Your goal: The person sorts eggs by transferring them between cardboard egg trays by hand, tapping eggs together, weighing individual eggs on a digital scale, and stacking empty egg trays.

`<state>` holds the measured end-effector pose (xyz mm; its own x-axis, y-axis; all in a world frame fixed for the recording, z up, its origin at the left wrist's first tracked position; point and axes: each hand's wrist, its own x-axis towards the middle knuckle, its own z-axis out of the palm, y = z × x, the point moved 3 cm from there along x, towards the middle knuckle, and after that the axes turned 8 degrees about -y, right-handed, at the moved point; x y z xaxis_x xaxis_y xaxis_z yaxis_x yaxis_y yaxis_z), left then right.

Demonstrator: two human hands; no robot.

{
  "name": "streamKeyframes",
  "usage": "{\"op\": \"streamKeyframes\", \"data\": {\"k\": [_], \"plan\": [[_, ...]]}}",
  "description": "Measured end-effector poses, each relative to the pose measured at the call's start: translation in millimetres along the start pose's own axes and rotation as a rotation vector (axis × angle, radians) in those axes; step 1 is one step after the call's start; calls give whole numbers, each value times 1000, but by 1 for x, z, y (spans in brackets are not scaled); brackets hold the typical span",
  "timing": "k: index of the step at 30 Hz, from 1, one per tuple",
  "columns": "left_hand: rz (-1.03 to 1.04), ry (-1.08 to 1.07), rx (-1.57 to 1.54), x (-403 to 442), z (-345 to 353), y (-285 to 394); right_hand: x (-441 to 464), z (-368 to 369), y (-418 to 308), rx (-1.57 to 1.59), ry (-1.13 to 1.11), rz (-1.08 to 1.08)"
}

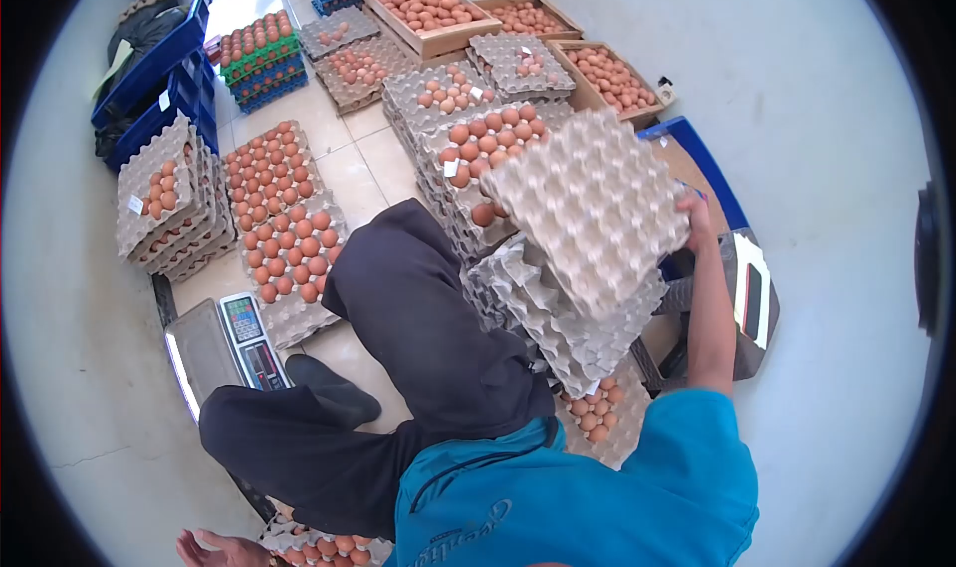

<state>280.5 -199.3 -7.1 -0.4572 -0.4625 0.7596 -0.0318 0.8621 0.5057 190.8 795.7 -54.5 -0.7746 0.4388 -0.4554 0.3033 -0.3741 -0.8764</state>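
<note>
My right hand grips the right edge of an empty grey cardboard egg tray, which hangs tilted above a pile of empty egg trays. The raised tray covers part of a tray of brown eggs on the stack in front of me. At the lower left, my left hand is open with its fingers apart, holding nothing. It is close to a tray of eggs at the bottom edge of the view. More eggs show in a tray beside my right hip.
A digital scale lies on the tiled floor by my boot. Filled egg trays stand ahead of it, with another stack to the left. Wooden boxes of eggs stand at the back. Blue crates line the left wall.
</note>
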Motion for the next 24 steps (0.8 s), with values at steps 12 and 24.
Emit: {"op": "streamKeyframes", "data": {"k": [12,24], "plan": [[159,-332,-176,71,110,102,-16,22,-4,-1985,27,287],[570,-1569,-79,46,343,211,110,610,3,-1357,-929,-879]]}}
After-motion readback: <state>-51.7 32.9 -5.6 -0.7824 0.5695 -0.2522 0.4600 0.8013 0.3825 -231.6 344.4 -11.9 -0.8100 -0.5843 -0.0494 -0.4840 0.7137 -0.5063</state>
